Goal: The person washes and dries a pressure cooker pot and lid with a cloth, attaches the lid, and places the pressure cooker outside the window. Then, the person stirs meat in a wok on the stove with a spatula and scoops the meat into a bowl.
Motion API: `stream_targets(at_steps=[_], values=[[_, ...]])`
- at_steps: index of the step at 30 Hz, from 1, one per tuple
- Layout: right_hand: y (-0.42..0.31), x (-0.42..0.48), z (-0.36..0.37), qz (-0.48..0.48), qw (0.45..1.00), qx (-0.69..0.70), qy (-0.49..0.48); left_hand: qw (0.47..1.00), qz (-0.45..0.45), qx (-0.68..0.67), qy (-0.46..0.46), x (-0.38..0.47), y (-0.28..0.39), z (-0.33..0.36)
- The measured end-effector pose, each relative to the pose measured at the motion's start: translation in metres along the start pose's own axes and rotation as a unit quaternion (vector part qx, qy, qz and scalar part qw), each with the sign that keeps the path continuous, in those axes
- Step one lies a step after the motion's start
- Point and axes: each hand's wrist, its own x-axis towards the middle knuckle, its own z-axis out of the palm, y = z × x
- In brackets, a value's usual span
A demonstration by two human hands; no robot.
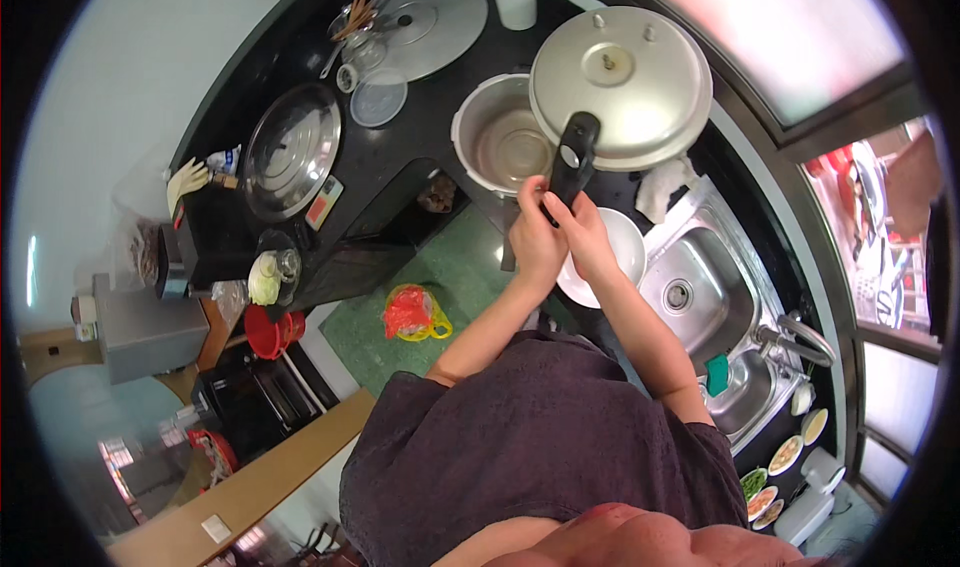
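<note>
Both of my hands meet around the long black handle (pixel 574 154) of a metal pressure cooker lid (pixel 652 101). My left hand (pixel 538 248) wraps the handle's near end from the left. From the right, my right hand (pixel 589 240) closes over the same end, thumb on top. Held domed side up, the lid overlaps the right part of the open pressure cooker pot (pixel 487 135) in view; whether they touch I cannot tell. The visible inside of the pot shows a bare, brownish bottom. Beneath my right wrist is a white bowl (pixel 630 252), partly covered by my forearm.
To the right are a steel sink (pixel 697 267), a faucet (pixel 795 342), a white cloth (pixel 664 188) and several filled dishes (pixel 785 454). A glass lid (pixel 292 150), phone (pixel 325 203) and round metal disc (pixel 450 23) lie on the black counter. A bagged bin (pixel 412 312) stands on the floor.
</note>
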Motion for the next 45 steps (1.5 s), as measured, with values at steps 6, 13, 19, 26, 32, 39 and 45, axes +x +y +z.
stream_targets(at_steps=[6,13,19,26,32,39,45], values=[[0.035,0.023,-0.018,0.115,0.986,0.044,-0.111,0.998,-0.018,-0.03,-0.059,-0.016,-0.024,-0.01],[0.051,0.038,-0.032,0.181,0.959,-0.021,-0.219,0.998,-0.04,-0.038,-0.03,-0.042,-0.051,0.003],[0.059,0.045,-0.057,0.246,0.933,-0.073,-0.252,0.992,-0.064,-0.086,-0.066,-0.058,-0.053,0.014],[0.073,0.056,-0.084,0.284,0.921,-0.066,-0.257,0.99,-0.035,-0.062,-0.123,-0.056,-0.052,0.005],[0.048,0.056,-0.087,0.283,0.917,-0.038,-0.277,0.883,-0.169,-0.021,-0.437,-0.032,-0.077,-0.056],[0.057,0.038,-0.071,0.273,0.944,0.078,-0.166,0.966,-0.173,-0.1,-0.166,-0.032,-0.161,-0.025],[0.046,0.033,-0.058,0.246,0.964,-0.012,-0.1,0.677,-0.473,-0.492,-0.276,-0.006,-0.156,-0.013]])
